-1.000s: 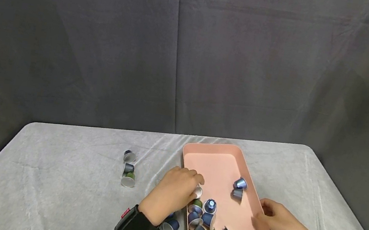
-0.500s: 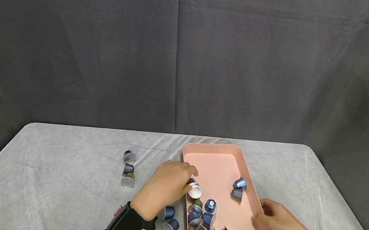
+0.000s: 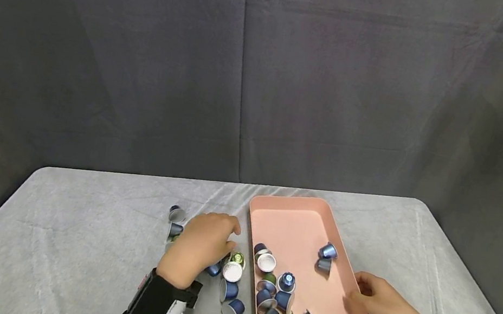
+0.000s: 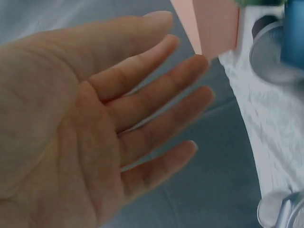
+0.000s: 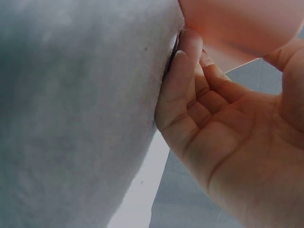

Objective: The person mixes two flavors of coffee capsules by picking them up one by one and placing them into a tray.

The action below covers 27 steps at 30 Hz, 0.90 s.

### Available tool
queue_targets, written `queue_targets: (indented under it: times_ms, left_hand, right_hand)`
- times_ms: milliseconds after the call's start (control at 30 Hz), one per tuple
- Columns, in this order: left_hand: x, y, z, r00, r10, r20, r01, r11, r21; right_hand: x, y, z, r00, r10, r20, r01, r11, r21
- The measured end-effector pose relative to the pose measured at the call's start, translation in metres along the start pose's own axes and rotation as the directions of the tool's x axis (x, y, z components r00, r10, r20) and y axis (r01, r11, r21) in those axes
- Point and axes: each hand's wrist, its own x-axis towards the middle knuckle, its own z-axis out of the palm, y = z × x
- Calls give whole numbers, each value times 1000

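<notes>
"Nearest?"
"Loose capsules [image 3: 229, 291], eight o'clock from the pink tray [image 3: 289, 229]; bunched capsules [image 3: 284, 300] inside it, toward seven."
"Right hand [image 3: 374, 300]?"
"Between three and four, thumb and fingers pinching the tray's edge."
"Left hand [image 3: 200, 245]?"
"At nine, fingers slightly apart; far capsules [image 3: 177, 215] at its ten."
"Beyond?"
"Grey curtain [image 3: 147, 63], twelve."

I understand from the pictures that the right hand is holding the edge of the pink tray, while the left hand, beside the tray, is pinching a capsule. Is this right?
Not entirely: the left hand holds nothing, as the left wrist view shows. The right hand is indeed holding the edge of the pink tray, with the left hand beside it.
</notes>
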Motion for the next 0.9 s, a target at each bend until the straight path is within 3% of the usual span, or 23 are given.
queue_targets:
  times_ms: [200, 367, 567, 900]
  left_hand:
    - [-4, -19, -12, 985, -163, 60, 165, 986, -28]
    - [-9, -34, -19, 966, -250, 64, 251, 968, -19]
    - [-12, -48, -24, 936, -326, 131, 333, 943, -30]
    - [-15, -66, -21, 907, -372, 197, 393, 916, -83]
  right_hand:
    - [1, 1, 0, 1000, -2, 1, 2, 1000, 0]
    - [1, 1, 0, 1000, 1, 3, -1, 1000, 1]
    - [1, 0, 0, 1000, 3, 2, -3, 1000, 2]
    - [1, 0, 0, 1000, 10, 0, -10, 1000, 2]
